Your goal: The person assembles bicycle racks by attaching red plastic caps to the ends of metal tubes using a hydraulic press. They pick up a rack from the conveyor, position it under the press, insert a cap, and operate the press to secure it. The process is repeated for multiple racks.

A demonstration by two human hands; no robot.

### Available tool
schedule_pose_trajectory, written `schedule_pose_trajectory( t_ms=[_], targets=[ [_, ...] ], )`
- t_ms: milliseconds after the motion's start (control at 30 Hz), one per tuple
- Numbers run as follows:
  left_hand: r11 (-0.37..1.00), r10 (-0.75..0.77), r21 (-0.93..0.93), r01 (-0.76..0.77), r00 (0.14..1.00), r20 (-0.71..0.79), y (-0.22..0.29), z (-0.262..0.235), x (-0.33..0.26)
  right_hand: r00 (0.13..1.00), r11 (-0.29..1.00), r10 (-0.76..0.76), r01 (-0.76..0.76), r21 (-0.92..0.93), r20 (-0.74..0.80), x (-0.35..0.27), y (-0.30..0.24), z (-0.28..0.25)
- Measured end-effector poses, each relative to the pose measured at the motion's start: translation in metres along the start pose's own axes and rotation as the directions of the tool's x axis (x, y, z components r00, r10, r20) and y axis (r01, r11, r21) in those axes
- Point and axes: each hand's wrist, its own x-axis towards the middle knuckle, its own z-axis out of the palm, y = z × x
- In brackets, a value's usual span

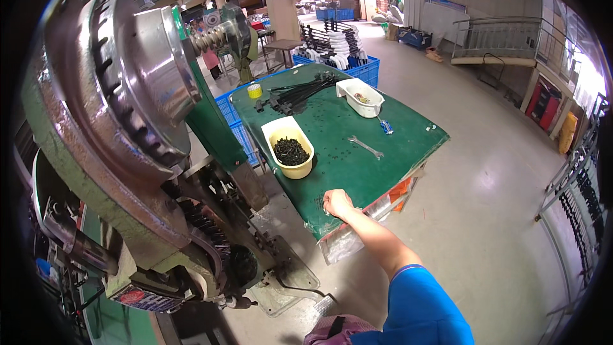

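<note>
My right hand (337,203) rests at the near corner of a green-topped table (396,137), its arm reaching in from the lower right. The fingers are curled together against the tabletop, and whatever they may hold is too small or hidden to name. Small dark bits lie beside the fingertips. Farther left on the table stands a cream bin (305,168) filled with small black parts (290,151). A metal spanner (366,147) lies beyond my hand. My left hand is out of the picture.
A large green press machine (128,217) fills the left side, with a pedal (324,304) near the floor. On the table's far half are long black parts (300,94), a white bin (364,103) and a yellow tape roll (255,91). Blue crates (367,71) stand behind.
</note>
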Motion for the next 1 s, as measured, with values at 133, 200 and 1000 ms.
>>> schedule_pose_trajectory(
  t_ms=[133,200,1000],
  targets=[
    [0.978,-0.056,-0.192,0.077,0.992,0.115,-0.026,0.016,-0.004,0.996,0.996,-0.011,0.003,-0.089,-0.092,0.008,0.005,0.010],
    [0.968,-0.090,-0.220,0.121,0.985,0.145,-0.017,0.006,-0.011,0.987,0.995,-0.088,0.079,-0.067,-0.135,0.010,0.009,0.012],
    [0.817,-0.407,-0.307,0.488,0.866,0.292,-0.001,0.014,-0.047,0.683,0.446,-0.680,0.096,0.890,0.267,-0.198,-0.197,0.127]
  ],
)
